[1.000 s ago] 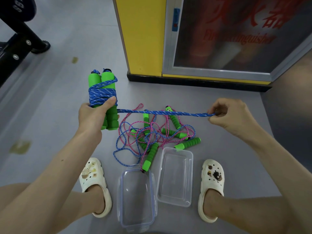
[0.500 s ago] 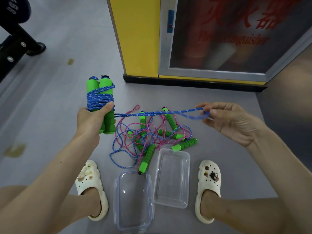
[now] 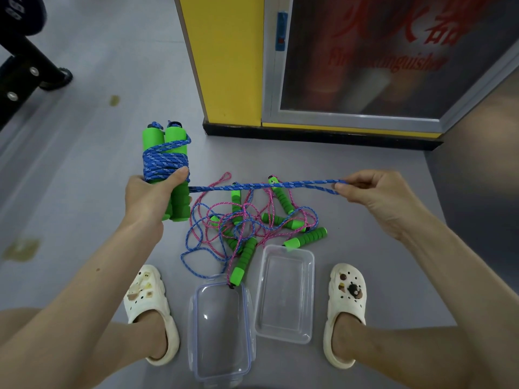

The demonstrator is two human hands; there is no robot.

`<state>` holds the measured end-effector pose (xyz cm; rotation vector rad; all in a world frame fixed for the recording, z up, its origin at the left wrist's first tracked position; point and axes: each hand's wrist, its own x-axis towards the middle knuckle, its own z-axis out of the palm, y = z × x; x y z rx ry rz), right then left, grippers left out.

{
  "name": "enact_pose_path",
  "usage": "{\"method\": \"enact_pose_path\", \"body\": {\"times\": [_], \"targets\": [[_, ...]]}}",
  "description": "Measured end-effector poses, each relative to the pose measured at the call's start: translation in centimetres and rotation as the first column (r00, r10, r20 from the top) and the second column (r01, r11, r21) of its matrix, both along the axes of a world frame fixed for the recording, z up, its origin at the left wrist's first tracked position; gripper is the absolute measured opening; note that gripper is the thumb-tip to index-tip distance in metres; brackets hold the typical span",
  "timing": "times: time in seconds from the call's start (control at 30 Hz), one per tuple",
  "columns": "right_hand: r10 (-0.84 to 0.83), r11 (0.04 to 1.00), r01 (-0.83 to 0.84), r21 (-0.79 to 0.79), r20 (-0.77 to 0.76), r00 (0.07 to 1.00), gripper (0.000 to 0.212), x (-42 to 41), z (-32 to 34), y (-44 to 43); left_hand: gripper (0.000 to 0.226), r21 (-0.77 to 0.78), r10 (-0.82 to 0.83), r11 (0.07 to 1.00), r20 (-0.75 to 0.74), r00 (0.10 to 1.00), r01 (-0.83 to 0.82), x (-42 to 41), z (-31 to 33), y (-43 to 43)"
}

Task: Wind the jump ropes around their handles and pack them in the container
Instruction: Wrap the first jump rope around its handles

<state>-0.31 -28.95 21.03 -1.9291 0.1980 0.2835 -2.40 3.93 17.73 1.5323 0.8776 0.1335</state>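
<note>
**A:** What are the fingers of the left hand (image 3: 151, 197) doing?

**B:** They are curled tight round a pair of green handles (image 3: 175, 138), held upright side by side above the floor (image 3: 84, 164); the thumb presses across the front, against the lowest turns of the blue rope (image 3: 165, 162) wound round both handles.

**A:** And the right hand (image 3: 376, 200)?

**B:** Its thumb and fingers (image 3: 354, 181) are nipped together on the looped end of that same rope; the other fingers are curled in loosely; a doubled strand runs nearly level and fairly taut from the coil across to the pinch.

**A:** Where are the other ropes?

**B:** In a tangled pile (image 3: 247, 223) on the floor below the strand, pink and blue cords with green handles mixed in; it lies between the hands and apart from both.

**A:** The container?

**B:** The clear container (image 3: 283, 339) sits open on the floor between two cream sandals (image 3: 151, 310), with nothing inside; its lid (image 3: 222, 332) lies just to its left; one loose handle (image 3: 245, 258) reaches the lid's far edge, another (image 3: 307, 237) lies at the container's far rim.
</note>
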Motion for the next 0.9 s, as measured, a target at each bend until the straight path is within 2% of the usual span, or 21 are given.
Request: {"method": "enact_pose_path", "body": {"times": [0.07,0.23,0.33,0.4,0.47,0.53,0.6,0.63,0.67,0.7,0.77,0.83,0.9], "targets": [[-0.067,0.997,0.067,0.023,0.022,0.997,0.002,0.1,-0.2,0.0,0.055,0.006,-0.020,1.000,-0.016,1.000,0.020,0.0,-0.1,-0.1],[-0.219,0.973,0.208,0.100,0.111,0.969,0.006,0.0,-0.4,0.6,0.059,0.019,-0.043,0.999,-0.030,0.999,0.044,0.1,-0.3,-0.6],[-0.266,0.963,0.270,0.003,0.182,0.947,0.013,0.1,-0.5,0.8,0.059,0.012,-0.060,0.998,-0.026,0.998,0.061,0.1,-0.3,-0.8],[-0.165,0.944,0.250,-0.217,0.347,0.923,0.021,0.0,-0.5,0.7,0.058,0.015,-0.062,0.998,-0.027,0.998,0.062,0.1,-0.4,-0.9],[0.096,0.837,0.209,-0.505,0.512,0.853,0.029,-0.2,-0.6,0.6,0.060,0.026,-0.044,0.999,-0.029,0.999,0.045,0.1,-0.2,-0.6],[0.335,0.685,0.140,-0.715,0.479,0.811,0.029,-0.5,-0.6,0.6,0.063,0.023,-0.020,1.000,-0.031,0.999,0.021,0.2,0.0,0.0],[0.435,0.584,0.080,-0.808,0.394,0.810,0.029,-0.6,-0.9,0.5,0.071,0.003,-0.013,1.000,-0.034,0.999,0.013,0.2,0.1,0.2],[0.425,0.597,0.060,-0.800,0.379,0.822,0.031,-0.6,-1.1,0.4,0.079,-0.006,-0.019,1.000,-0.040,0.999,0.019,0.1,0.2,0.2],[0.382,0.648,0.057,-0.759,0.389,0.838,0.032,-0.7,-1.2,0.4,0.084,-0.009,-0.027,1.000,-0.049,0.998,0.027,0.1,0.1,0.1],[0.303,0.724,0.075,-0.685,0.414,0.858,0.033,-0.6,-1.2,0.3,0.081,-0.001,-0.037,0.999,-0.051,0.998,0.037,0.0,-0.1,-0.1],[0.121,0.871,0.091,-0.483,0.391,0.912,0.026,-0.6,-0.8,0.3,0.060,0.030,-0.044,0.999,-0.042,0.998,0.045,-0.2,-0.2,-0.4],[0.011,0.967,0.049,-0.250,0.232,0.973,0.021,-0.6,-0.2,0.6,0.054,0.047,-0.036,0.998,-0.039,0.999,0.038,-0.2,-0.2,-0.4],[-0.032,0.999,0.033,-0.013,0.063,0.998,0.026,-0.4,0.2,0.4,0.069,0.053,-0.044,0.998,-0.048,0.998,0.047,-0.3,0.0,-0.4]]}}
